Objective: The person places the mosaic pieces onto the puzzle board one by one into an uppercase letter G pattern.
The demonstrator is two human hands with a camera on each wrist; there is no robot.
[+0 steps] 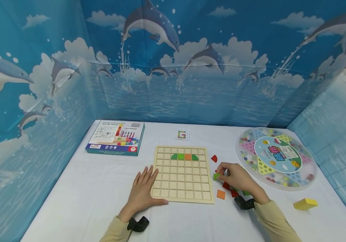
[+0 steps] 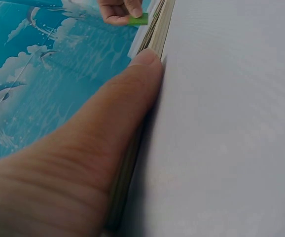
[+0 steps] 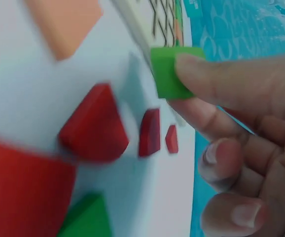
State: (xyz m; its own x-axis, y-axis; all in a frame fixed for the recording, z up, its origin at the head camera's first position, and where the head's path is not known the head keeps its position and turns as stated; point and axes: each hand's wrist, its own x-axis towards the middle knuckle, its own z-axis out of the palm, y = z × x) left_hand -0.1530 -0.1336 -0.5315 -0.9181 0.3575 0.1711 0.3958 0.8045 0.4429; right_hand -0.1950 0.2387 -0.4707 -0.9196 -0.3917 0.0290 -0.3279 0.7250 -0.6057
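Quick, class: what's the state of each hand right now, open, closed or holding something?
Left hand: open, touching the edge of the wooden board.
Right hand: holding a green square piece in a pinch.

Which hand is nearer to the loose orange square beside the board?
The right hand; it pinches a green square just beyond the loose orange square. The left hand is across the board, at its near left corner.

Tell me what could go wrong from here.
The green piece pinched by the right hand might slip. That hand could knock the loose red pieces close by. The left hand, against the wooden board, could nudge it and jostle the row of four pieces.
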